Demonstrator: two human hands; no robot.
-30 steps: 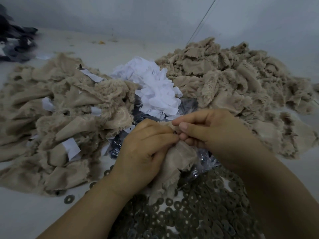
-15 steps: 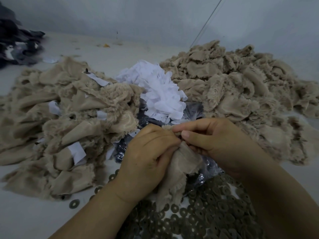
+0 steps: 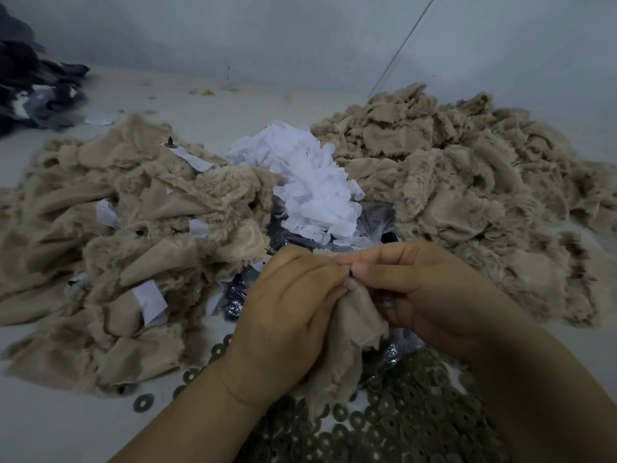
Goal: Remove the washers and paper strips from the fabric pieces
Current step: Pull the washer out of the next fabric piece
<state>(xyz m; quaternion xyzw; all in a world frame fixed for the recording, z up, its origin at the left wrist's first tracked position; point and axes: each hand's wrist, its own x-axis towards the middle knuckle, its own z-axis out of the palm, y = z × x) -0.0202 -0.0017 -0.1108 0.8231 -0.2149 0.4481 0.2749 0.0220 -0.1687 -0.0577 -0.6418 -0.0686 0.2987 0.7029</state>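
nearest the camera, a spread of dark round metal washers (image 3: pixel 410 419) with centre holes lies on the pale work surface (image 3: pixel 50 426), and one loose washer (image 3: pixel 143 402) sits apart to the left. just above them, the left hand (image 3: pixel 287 309) and the right hand (image 3: pixel 430 289) meet around one small beige furry fabric piece (image 3: pixel 347 332), which hangs down between them over the washers. the left hand's fingers curl round the upper part of the fabric; the right thumb and forefinger pinch its top edge, touching the left fingertips. whether a washer sits in that pinch cannot be told. behind the hands lies crinkled dark plastic wrap (image 3: pixel 233 299). to the left is a heap of beige fabric pieces (image 3: pixel 110 248) with white paper strips (image 3: pixel 152 300) on them. in the middle sits a mound of loose white paper strips (image 3: pixel 310 185). to the right rises a second beige fabric heap (image 3: pixel 467 182). far left, a dark cloth pile (image 3: pixel 30 88) lies by the grey wall (image 3: pixel 300 31).
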